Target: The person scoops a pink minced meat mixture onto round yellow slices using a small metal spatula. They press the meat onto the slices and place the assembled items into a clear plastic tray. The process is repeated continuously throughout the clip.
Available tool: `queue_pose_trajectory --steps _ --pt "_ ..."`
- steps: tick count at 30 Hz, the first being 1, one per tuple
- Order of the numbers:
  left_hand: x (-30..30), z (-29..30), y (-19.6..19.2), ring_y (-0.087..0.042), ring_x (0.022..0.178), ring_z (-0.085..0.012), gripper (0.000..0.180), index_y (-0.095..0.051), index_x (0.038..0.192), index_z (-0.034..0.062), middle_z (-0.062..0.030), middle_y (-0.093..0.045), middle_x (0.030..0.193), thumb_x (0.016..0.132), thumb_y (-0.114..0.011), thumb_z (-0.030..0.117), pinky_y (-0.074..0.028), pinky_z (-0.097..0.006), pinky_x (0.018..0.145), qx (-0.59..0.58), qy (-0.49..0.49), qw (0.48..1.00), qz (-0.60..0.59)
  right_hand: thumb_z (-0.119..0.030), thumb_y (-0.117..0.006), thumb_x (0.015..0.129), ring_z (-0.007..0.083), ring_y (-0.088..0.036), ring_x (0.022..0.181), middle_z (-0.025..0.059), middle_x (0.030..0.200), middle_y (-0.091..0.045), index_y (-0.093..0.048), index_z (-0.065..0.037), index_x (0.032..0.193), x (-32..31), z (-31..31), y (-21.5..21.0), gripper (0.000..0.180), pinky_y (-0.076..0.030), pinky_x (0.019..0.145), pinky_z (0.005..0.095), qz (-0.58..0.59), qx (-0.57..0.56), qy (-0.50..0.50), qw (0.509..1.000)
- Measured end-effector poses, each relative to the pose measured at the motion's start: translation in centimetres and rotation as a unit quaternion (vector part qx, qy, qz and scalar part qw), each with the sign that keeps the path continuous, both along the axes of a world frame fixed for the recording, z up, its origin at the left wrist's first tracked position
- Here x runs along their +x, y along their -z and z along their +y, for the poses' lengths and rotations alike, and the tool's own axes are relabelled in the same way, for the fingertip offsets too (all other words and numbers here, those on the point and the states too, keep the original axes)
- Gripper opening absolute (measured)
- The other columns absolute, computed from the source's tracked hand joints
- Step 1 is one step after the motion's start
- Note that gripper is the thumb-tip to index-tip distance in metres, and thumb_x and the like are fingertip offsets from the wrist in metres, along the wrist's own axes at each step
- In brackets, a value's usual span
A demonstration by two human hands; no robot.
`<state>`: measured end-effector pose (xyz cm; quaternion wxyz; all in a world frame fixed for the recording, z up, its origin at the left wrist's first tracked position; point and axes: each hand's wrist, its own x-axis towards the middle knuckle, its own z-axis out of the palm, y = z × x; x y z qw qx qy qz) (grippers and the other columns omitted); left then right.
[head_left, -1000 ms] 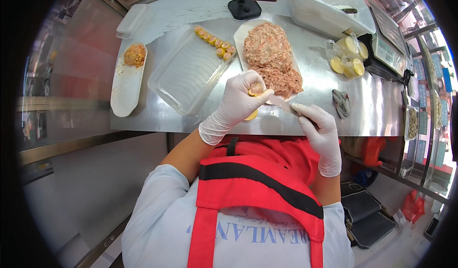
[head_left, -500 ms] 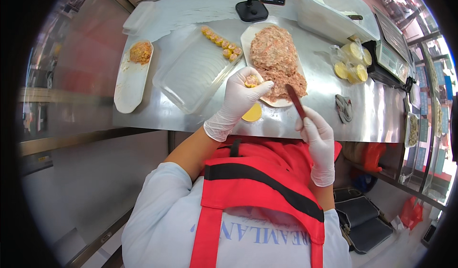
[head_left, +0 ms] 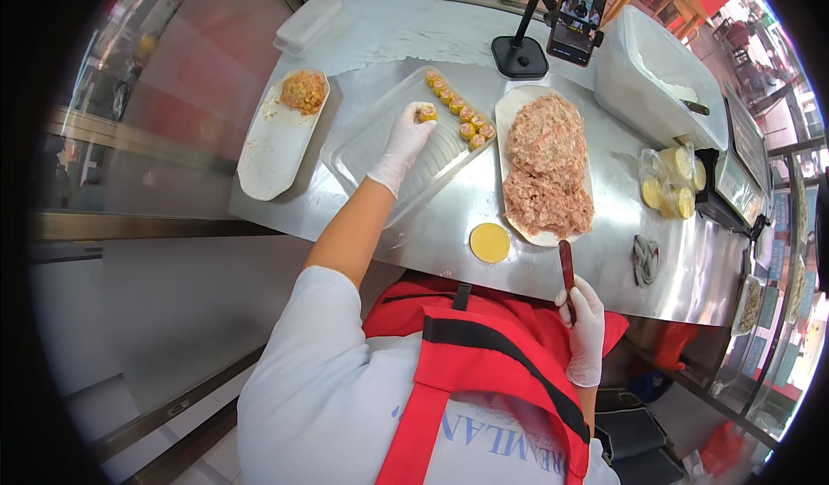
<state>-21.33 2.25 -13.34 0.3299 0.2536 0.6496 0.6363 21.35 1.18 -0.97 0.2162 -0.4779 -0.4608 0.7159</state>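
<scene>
My gloved left hand (head_left: 404,144) is over the clear plastic tray (head_left: 347,158), its fingers closed on a small yellow siu mai dumpling (head_left: 427,114). Beside it, along the tray's right side, runs a line of similar dumplings (head_left: 457,106). Near the table's front edge, my gloved right hand (head_left: 585,323) is wrapped round a dark red spreading spatula (head_left: 566,262), its blade pointing up toward the plate. Minced meat (head_left: 547,161) is heaped on a long white plate (head_left: 509,105). One round yellow wrapper (head_left: 490,243) lies flat on the metal table, left of the plate's near end.
At the left stands a long white plate (head_left: 263,161) with orange filling (head_left: 304,92). A phone (head_left: 576,19) on a black stand (head_left: 519,56) is at the back. On the right are a plastic tub (head_left: 635,79), bagged wrappers (head_left: 672,183), a scale (head_left: 732,178) and a grey cloth (head_left: 646,259).
My left hand has carried the dumpling from beside the meat plate to the tray's dumpling row. My right hand has drawn the spatula back from the meat. The view has shifted.
</scene>
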Motion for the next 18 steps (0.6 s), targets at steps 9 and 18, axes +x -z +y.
queue_pose_trajectory --steps 9,18 --pt "0.4 3.0 2.8 -0.062 0.086 -0.0195 0.027 -0.063 0.099 0.0026 -0.0085 -0.059 0.096 0.072 -0.069 0.004 -0.05 -0.03 0.079 -0.095 0.037 0.95 0.294 -0.007 -0.045 0.096 0.0022 -0.038 0.055 0.0009 0.079 -0.057 -0.053 0.003 0.126 -0.5 0.7 0.7 0.032 -0.03 0.048 0.0156 -0.031 0.002 -0.009 0.999" --pt "0.8 3.4 2.0 -0.063 0.085 -0.0264 0.029 -0.063 0.098 0.005 -0.0132 -0.064 0.097 0.07 -0.069 0.006 -0.051 -0.034 0.076 -0.12 0.062 0.953 0.273 -0.007 -0.045 0.096 0.0015 -0.037 0.055 -0.0005 0.078 -0.056 -0.053 0.003 0.126 -0.2 1.4 1.0 0.032 -0.029 0.048 0.0155 -0.047 0.01 -0.016 0.999"
